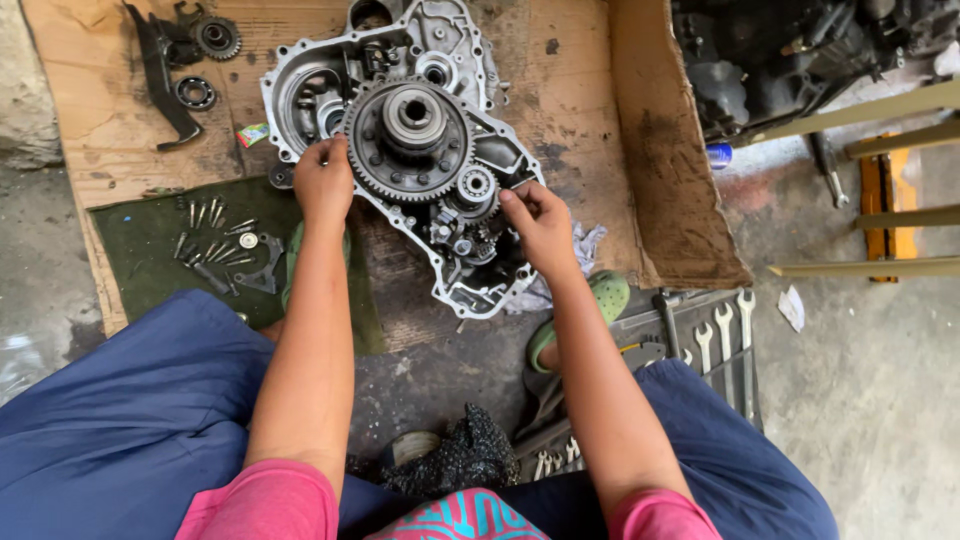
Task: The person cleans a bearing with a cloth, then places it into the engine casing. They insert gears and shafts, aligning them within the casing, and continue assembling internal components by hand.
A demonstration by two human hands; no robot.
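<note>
On flattened brown cardboard sheet, silver cast-aluminium engine case half lay open, cover already off, internals exposed. Left hand pinched rim of large dark toothed steel clutch gear, seated centre of case. Right hand gripped case's lower right edge beside small sprocket. Removed bolts lay sorted on green mat; black bearing ring set aside, upper left. Gear train looked unremoved. Chrome spanners waited right.

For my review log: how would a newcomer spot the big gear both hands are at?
Find the cardboard sheet, then the silver engine case on it. The big gear sits mid-case between the left hand and right hand: dark, toothed, largest there.
</note>
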